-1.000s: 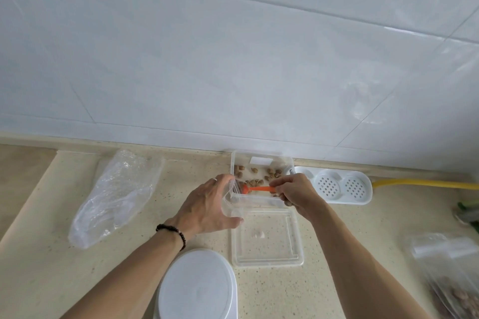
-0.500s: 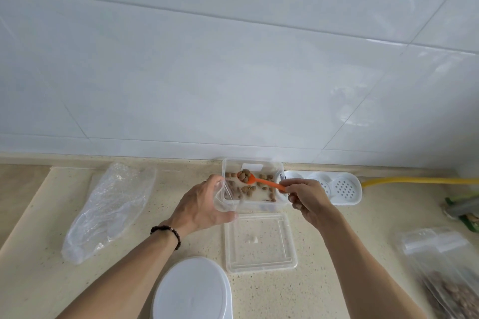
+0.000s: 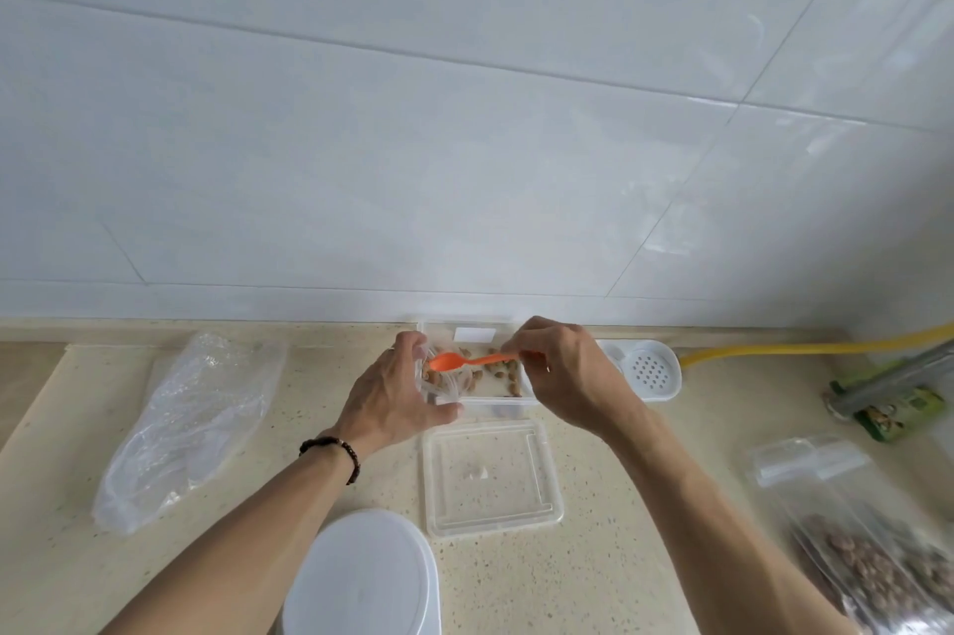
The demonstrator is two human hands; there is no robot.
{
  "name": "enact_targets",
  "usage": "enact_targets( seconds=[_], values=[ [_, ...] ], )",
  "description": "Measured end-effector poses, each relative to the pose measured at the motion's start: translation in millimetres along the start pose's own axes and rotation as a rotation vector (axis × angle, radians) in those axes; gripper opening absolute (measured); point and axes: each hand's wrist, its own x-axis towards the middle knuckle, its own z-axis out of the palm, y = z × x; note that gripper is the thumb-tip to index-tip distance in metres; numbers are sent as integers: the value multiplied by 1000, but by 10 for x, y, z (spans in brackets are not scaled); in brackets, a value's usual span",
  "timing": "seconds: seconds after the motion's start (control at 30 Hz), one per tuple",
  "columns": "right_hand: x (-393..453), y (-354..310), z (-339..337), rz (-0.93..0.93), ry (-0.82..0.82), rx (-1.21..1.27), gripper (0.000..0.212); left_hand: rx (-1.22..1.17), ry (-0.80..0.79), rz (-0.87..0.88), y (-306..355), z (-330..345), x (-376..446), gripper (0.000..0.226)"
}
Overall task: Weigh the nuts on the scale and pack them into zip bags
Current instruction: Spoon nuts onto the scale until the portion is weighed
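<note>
At centre frame, the right hand pinches an orange spoon over the nuts in a clear tub, beside a small zip bag gripped by the left hand, whose narrow mouth could spill nuts.

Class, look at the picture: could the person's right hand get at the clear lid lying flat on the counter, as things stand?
Probably yes, once freed: the clear lid lies uncovered just below the right hand, nothing between them. But that hand now pinches the orange spoon over the nut container.
</note>
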Motion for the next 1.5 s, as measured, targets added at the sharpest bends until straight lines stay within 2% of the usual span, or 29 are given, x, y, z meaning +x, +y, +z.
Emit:
enact_targets(
  seconds=[0.1,0.2,0.33,0.43,0.5,0.6,0.8,1.13,1.3,1.5],
  values=[
    [10,42,-50,64,119,31,29,17,-11,5,-47,14,-7,93],
    [21,183,-63,218,217,-21,26,31,-29,12,-92,19,-26,92],
    [43,374,137,409,14,-277,29,60,-82,51,-166,15,-80,91],
    [38,376,370,517,-81,-343,20,81,-107,74,-215,8,-99,93],
    [57,384,486,593,-91,-269,19,82,-111,77,-232,13,-105,94],
    [145,400,564,749,-108,0,23,70,-115,76,-253,9,-97,95],
    [228,342,723,909,-100,362,29,19,-115,58,-255,-12,-77,92],
    [482,427,946,1146,103,679,14,3,-129,18,-230,-46,-43,92],
    [564,527,1022,1162,172,729,14,-22,-127,0,-201,-64,-31,90],
    [521,608,1011,1043,101,725,34,-39,-112,-17,-175,-66,-21,91]
  ],
)
